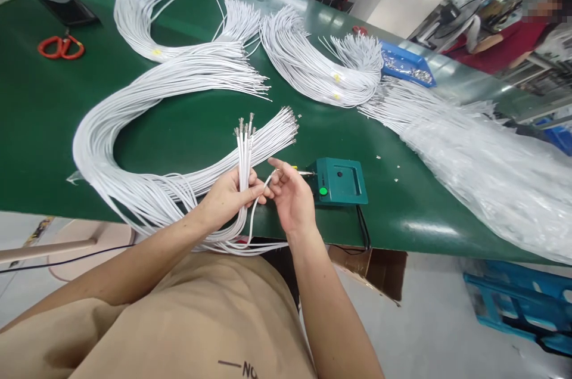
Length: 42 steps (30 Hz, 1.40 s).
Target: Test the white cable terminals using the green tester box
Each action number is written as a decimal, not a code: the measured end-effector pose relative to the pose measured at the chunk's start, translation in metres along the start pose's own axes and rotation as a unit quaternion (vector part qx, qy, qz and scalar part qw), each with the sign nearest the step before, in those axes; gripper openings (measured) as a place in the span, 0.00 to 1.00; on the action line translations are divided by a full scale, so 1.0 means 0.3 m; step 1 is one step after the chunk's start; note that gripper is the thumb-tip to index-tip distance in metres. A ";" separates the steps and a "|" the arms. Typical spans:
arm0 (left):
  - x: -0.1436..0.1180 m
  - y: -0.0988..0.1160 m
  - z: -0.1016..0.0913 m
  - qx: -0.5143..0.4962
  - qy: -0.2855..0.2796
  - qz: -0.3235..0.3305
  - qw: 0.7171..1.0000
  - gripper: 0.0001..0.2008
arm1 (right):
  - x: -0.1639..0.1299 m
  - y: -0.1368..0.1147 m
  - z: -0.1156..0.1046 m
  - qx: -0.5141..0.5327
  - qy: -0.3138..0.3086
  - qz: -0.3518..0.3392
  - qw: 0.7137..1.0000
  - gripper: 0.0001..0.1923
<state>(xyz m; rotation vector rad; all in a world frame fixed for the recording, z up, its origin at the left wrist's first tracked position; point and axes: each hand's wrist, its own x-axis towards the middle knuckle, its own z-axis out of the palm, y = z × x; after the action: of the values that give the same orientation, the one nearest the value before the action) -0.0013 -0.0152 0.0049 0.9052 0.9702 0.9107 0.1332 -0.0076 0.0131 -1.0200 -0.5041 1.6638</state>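
My left hand (227, 197) is closed around a small upright bunch of white cables (243, 158), whose top ends show frayed bare metal strands. Its thumb and fingertips also reach the single white cable (253, 215) that curves up to my right hand (295, 199). The fingers of my right hand pinch that cable near its end; the tip itself is partly hidden. Just beyond these fingers, a thin metal shaft sticks out of a small green machine (328, 179) with a bright green button. Behind my left hand lies a large curved bundle of white cables (96, 129).
More cable bundles (308, 75) lie across the green table (36, 146). Orange-handled scissors (61, 47) and a dark phone-like device (65, 5) are far left. At the back stands a blue tray (409, 63) of small metal parts; plastic-wrapped cables (482, 170) fill the right. Two people are beyond.
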 end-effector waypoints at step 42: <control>0.017 0.005 -0.016 0.044 -0.063 -0.028 0.997 0.24 | -0.031 -0.021 -0.059 -0.322 -0.023 -0.097 0.941 0.08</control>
<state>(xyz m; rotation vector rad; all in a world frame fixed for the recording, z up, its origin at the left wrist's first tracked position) -0.0045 -0.0090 0.0035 0.9928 0.9278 0.7596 0.1518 -0.0169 0.0116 -1.3441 -1.1939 1.3679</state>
